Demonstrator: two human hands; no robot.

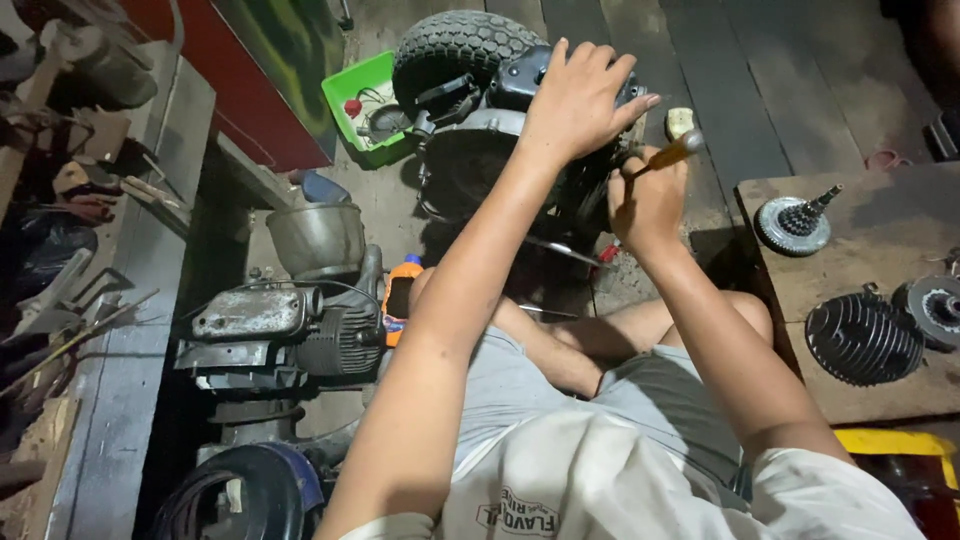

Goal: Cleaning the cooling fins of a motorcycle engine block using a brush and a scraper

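From the head camera I see my left hand [575,100] spread flat on the small engine [480,150] at twelve o'clock; my right hand [645,205], just at its four o'clock, grips a screwdriver [668,155], shaft running toward eight o'clock into the engine.

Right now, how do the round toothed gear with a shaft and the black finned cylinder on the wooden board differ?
The silver toothed gear with a shaft stands upright, shaft pointing up; the black finned cylinder lies on its side. The gear is pale metal and smaller; the cylinder is dark and bulkier. The gear sits at the far end, the cylinder nearer. Both rest on the brown wooden board, untouched by either hand.
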